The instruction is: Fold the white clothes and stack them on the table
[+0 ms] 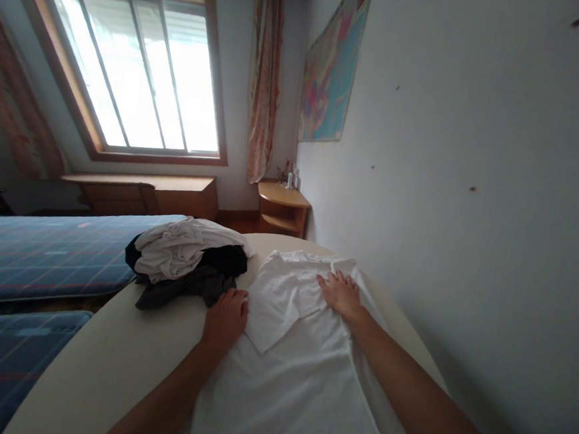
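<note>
White shirt (297, 378) lies flat under both: left hand (225, 319) pinches its folded sleeve edge, right hand (341, 293) spread.

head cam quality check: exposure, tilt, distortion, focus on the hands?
Head view: window blown out, room dim; horizon tilted, wide-angle bending the table edge; left hand and right hand on the white shirt reasonably sharp, arms shadowed; shirt folds low in contrast.

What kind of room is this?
Most likely a bedroom. There is a bed with a blue checked cover, a small corner shelf by the curtain, and a white shirt under both hands.
</note>
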`<state>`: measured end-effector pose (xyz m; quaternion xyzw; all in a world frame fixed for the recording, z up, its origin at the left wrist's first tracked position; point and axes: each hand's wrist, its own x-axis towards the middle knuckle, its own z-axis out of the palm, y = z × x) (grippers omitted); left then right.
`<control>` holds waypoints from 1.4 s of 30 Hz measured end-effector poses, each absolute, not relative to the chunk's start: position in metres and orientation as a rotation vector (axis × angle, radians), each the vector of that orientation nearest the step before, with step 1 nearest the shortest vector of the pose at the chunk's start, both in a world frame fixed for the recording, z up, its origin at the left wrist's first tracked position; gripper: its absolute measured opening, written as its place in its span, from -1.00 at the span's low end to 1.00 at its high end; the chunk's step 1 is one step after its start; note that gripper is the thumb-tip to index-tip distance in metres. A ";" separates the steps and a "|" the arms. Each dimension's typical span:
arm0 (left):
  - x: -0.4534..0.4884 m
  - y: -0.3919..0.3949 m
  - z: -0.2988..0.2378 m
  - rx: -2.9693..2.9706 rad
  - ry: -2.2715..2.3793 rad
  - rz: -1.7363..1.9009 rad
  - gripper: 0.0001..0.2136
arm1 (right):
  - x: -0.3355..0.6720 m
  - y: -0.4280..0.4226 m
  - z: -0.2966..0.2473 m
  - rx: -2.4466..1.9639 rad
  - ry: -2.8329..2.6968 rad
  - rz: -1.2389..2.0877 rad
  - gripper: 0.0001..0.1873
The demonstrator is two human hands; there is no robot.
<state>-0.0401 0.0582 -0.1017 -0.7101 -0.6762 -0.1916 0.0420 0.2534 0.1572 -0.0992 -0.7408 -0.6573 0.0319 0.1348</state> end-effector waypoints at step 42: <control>-0.042 0.059 -0.100 -2.122 -2.196 -0.555 -0.74 | 0.079 0.204 -0.088 -1.725 -2.145 0.110 -0.55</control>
